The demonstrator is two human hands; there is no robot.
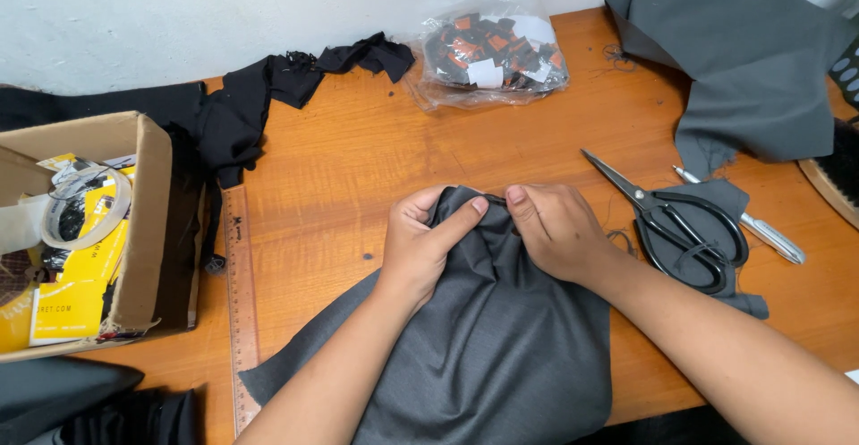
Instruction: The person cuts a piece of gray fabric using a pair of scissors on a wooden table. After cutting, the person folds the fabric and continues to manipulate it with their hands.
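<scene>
A piece of dark grey cloth (pixel 488 347) lies on the orange wooden table (pixel 340 168) in front of me. My left hand (pixel 420 244) grips the bunched far edge of the cloth, thumb laid across the fold. My right hand (pixel 555 230) pinches the same edge just beside it, so thumb tips nearly meet. Both forearms rest over the cloth.
Black-handled scissors (pixel 680 221) lie to the right on a grey scrap, with a silver pen (pixel 761 226) beside them. More grey fabric (pixel 752 60) sits far right, a clear bag of small labels (pixel 488 51) at the back, black cloth (pixel 242 105), a wooden ruler (pixel 242 320) and a cardboard box (pixel 148 221) left.
</scene>
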